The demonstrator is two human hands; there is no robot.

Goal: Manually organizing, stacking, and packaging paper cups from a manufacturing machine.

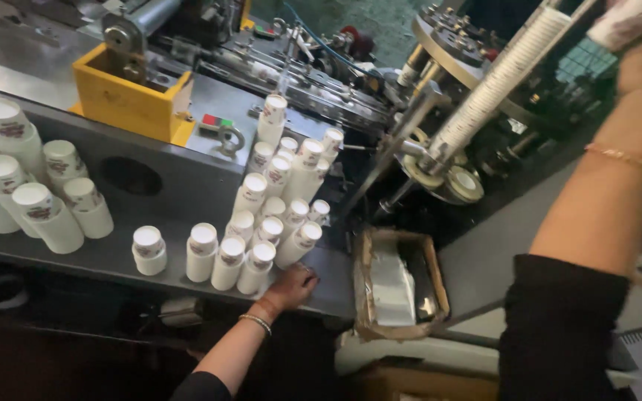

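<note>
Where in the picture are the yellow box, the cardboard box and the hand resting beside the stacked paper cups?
yellow box [129,104], head view, on its front wall.
cardboard box [435,273], head view, on its right rim.
left hand [291,286], head view, on the back of the hand at the shelf edge.

Dark grey machine ledge runs across the frame, crowded with upside-down white paper cup stacks clustered mid-ledge. Larger printed cups bunch at its left end. One short stack stands alone between them. A round hole, possibly a recess, darkens the surface.
</note>
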